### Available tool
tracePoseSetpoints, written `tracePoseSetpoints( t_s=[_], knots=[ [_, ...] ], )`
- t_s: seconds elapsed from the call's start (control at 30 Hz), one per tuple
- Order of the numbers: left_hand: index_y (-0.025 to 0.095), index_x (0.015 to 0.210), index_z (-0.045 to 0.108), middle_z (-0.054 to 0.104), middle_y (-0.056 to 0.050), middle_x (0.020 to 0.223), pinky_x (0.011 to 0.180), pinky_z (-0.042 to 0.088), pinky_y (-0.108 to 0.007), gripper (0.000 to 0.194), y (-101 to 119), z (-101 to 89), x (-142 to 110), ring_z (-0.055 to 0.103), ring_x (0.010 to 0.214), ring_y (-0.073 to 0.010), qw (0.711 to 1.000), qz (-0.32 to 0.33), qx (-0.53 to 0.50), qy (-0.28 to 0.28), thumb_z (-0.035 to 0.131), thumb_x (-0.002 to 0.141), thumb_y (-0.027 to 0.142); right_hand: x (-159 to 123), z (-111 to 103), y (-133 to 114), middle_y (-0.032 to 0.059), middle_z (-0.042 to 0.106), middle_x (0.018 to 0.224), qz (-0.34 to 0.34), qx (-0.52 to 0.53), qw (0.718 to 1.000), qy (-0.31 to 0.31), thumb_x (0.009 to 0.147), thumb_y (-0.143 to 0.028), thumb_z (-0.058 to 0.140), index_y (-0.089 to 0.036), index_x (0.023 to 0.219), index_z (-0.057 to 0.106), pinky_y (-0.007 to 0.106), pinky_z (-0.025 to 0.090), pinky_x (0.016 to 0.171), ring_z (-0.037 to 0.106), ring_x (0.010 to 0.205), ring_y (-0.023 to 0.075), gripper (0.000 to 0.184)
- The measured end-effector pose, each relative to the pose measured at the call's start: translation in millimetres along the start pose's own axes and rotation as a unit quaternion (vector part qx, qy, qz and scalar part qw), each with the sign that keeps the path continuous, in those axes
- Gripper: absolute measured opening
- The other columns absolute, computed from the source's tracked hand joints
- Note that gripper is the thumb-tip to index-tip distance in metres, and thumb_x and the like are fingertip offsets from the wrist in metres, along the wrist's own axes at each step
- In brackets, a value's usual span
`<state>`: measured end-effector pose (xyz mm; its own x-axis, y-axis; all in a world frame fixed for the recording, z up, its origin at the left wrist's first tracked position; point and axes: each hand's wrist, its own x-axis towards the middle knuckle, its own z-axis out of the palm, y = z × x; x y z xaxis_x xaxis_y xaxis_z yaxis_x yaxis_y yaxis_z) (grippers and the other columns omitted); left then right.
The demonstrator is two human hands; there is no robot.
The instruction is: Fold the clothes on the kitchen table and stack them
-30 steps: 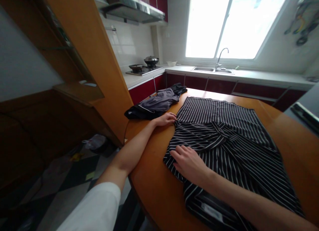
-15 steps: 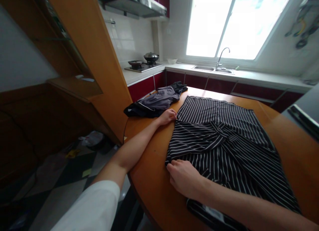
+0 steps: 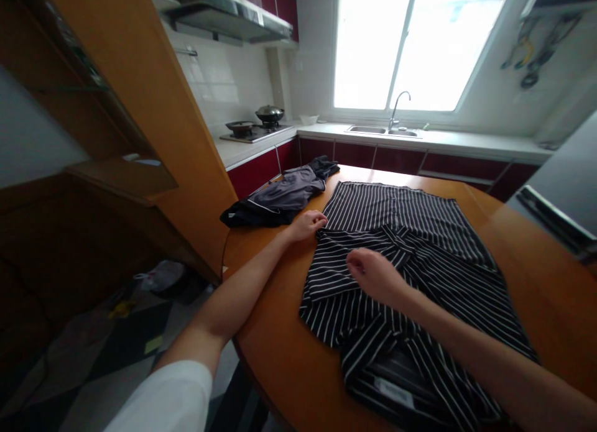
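A black top with white stripes (image 3: 457, 283) lies spread on the table, its front gathered into a knot near the middle. A pale label shows in the folds at its near end. My left hand (image 3: 305, 225) is at the top's left edge, fingers closed on the fabric beside the gathered part. Over the left half of the top is my right hand (image 3: 375, 275), its fingers curled in and nothing visible in them. Whether it touches the cloth is hard to tell.
The round wooden table (image 3: 275, 332) has a curved edge on my left. A pile of dark and grey clothes (image 3: 289, 193) lies at its far left. Beyond are a stove (image 3: 256, 132), a sink (image 3: 368, 130) and a window. A wooden cabinet (image 3: 186, 133) stands at left.
My right hand has let go of the near left edge of the top and moved up and right over it. The near left fabric has spread out. My left hand stays at the edge.
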<state>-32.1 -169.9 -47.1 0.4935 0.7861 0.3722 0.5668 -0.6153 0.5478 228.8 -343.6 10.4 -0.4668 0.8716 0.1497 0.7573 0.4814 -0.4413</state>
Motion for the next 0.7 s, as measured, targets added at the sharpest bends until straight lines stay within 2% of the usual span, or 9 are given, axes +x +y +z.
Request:
tracePoseSetpoints(
  t_s=[0.07,0.13,0.23,0.43,0.57,0.7],
  knots=[
    [0.016,0.085,0.073,0.063,-0.005,0.081,0.078,0.046,-0.029,0.036,3.2,1.3,-0.6,0.058,0.077,-0.0182,0.998,-0.003,0.032,-0.059,0.055,0.095,0.046,13.7,-13.0,46.2,0.0104,0.07,0.103,0.111,-0.064,0.991,0.046,0.095,-0.023,0.053,-0.016,0.105,0.07,0.031,0.046,0.086,0.064,0.096,0.0222,0.021],
    [0.018,0.07,0.069,0.057,-0.003,0.074,0.077,0.045,-0.028,0.044,3.3,1.8,-1.1,0.055,0.073,-0.0175,0.994,-0.028,0.068,-0.08,0.053,0.095,0.05,21.0,-20.4,88.0,0.0157,0.068,0.113,0.197,-0.123,0.971,0.062,0.095,-0.028,0.055,-0.014,0.113,0.069,0.034,0.046,0.091,0.063,0.107,0.0269,0.027],
    [0.019,0.062,0.065,0.052,-0.003,0.072,0.078,0.044,-0.029,0.05,2.1,1.5,-2.0,0.053,0.073,-0.0182,0.991,-0.057,0.097,-0.068,0.049,0.097,0.05,21.1,-21.5,127.7,0.0186,0.067,0.118,0.252,-0.146,0.956,0.04,0.095,-0.038,0.058,-0.014,0.118,0.067,0.037,0.047,0.093,0.063,0.112,0.0301,0.035],
    [0.02,0.082,0.073,0.06,-0.007,0.095,0.091,0.044,-0.032,0.042,9.7,4.7,-2.8,0.057,0.094,-0.0216,0.989,-0.045,0.139,-0.026,0.046,0.1,0.046,23.1,-16.1,147.7,0.0194,0.07,0.115,0.265,-0.109,0.957,0.039,0.088,-0.042,0.068,-0.012,0.114,0.069,0.038,0.049,0.091,0.066,0.109,0.0311,0.039],
    [0.02,0.076,0.073,0.06,-0.007,0.091,0.088,0.046,-0.033,0.04,7.4,8.1,-3.9,0.058,0.089,-0.0215,0.984,-0.047,0.159,-0.061,0.053,0.096,0.048,31.7,-18.7,151.8,0.0148,0.072,0.112,0.281,-0.071,0.956,0.034,0.085,-0.039,0.071,-0.013,0.11,0.07,0.034,0.049,0.089,0.067,0.108,0.0287,0.036],
    [0.019,0.068,0.07,0.059,-0.008,0.085,0.085,0.046,-0.034,0.044,-1.0,8.1,-4.0,0.057,0.084,-0.0217,0.984,-0.042,0.162,-0.063,0.053,0.095,0.049,33.4,-20.6,149.6,0.0145,0.07,0.112,0.293,-0.08,0.951,0.055,0.085,-0.039,0.072,-0.015,0.104,0.071,0.032,0.048,0.089,0.066,0.107,0.0279,0.032]
  ],
)
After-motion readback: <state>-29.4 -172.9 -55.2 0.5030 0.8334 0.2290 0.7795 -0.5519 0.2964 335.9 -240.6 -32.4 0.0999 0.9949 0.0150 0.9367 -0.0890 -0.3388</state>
